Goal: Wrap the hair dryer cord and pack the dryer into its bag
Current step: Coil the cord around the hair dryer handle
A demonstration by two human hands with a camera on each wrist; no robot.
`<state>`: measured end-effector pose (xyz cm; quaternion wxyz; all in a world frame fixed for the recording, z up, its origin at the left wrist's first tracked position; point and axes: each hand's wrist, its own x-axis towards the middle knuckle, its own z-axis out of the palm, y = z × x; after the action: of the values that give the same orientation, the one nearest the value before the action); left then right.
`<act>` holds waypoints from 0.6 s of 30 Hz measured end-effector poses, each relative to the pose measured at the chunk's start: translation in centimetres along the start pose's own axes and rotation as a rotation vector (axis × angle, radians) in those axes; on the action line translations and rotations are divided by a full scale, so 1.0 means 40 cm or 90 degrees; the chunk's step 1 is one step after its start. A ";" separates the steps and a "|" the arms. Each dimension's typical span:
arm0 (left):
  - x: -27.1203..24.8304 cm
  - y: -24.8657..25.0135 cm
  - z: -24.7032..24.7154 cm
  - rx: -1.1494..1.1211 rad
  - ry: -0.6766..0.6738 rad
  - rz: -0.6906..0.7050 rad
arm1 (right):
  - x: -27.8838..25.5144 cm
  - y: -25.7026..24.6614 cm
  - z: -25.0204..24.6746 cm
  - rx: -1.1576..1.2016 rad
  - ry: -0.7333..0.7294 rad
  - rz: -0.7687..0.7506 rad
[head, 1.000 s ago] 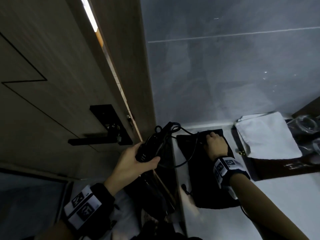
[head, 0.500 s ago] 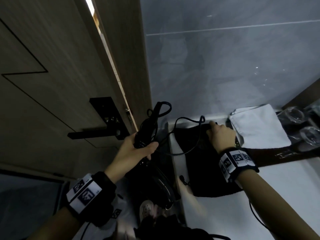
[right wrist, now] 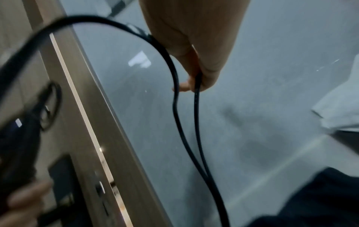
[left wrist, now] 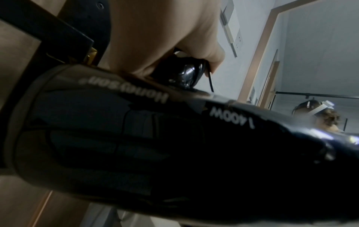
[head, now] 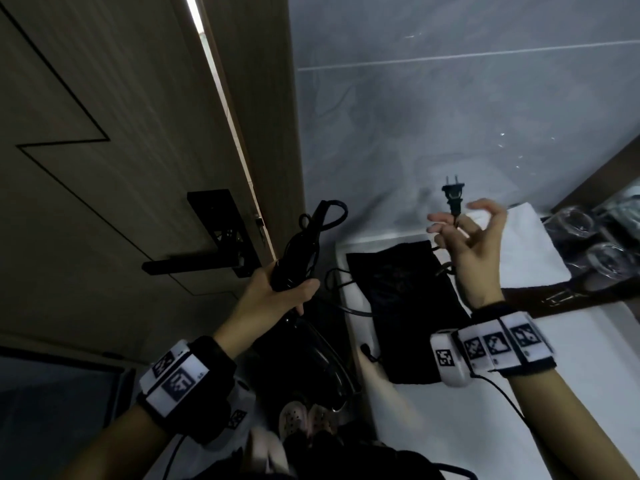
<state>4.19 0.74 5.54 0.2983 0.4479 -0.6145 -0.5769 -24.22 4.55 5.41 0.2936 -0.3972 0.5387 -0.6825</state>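
Head view first. What is each hand doing?

— Her left hand (head: 277,299) is gripping the hair dryer (head: 294,261) by its handle, with fingers and thumb curled tight round it. It is being held up in the air, off the left edge of the bench (head: 588,358), near the door handle (head: 194,265). Some cord (head: 329,216) is already looped on the handle.

— And the other hand?

— The right hand (head: 474,251) is pinching the cord just under the plug (head: 453,195). The plug is pointing up. The other fingers (head: 491,213) are spreading out loose.

— Where is the bag?

— The black bag (head: 398,292) is lying flat on the bench, by its left edge, under the right hand. A white cloth (head: 533,244) is lying near the back edge.

— Is the cord all wrapped?

— I am thinking no. In the right wrist view a long loose bit of cord (right wrist: 178,107) is hanging down in a bend from the fingers (right wrist: 205,79).

— So how should she be doing it?

— Keeping the dryer still in the left hand. Bringing the loose cord round the handle in even turns, not too tight, so it is not kinking. Letting the cord slide through the pinch, and tucking the plug in last.

— What could go wrong?

— The loops might be slipping off the handle end. Her thumb could be pressing them down.
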 end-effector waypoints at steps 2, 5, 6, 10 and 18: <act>0.002 0.005 -0.003 0.003 0.009 0.007 | -0.002 -0.057 -0.008 0.009 -0.031 -0.047; 0.004 0.010 0.003 0.014 0.017 0.008 | -0.014 -0.130 -0.014 -0.060 -0.110 -0.093; 0.005 0.010 0.006 0.017 0.020 0.006 | -0.024 -0.148 -0.009 -0.076 -0.136 -0.098; 0.002 0.010 0.023 0.024 0.009 -0.004 | -0.075 -0.185 0.036 -0.099 -0.202 -0.090; -0.011 0.008 0.052 0.018 -0.020 0.002 | -0.130 -0.168 0.096 -0.346 -0.292 -0.139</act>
<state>2.47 2.05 5.59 0.2833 0.4420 -0.6281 -0.5743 -18.08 8.58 11.16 0.2158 -0.6587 0.5747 -0.4350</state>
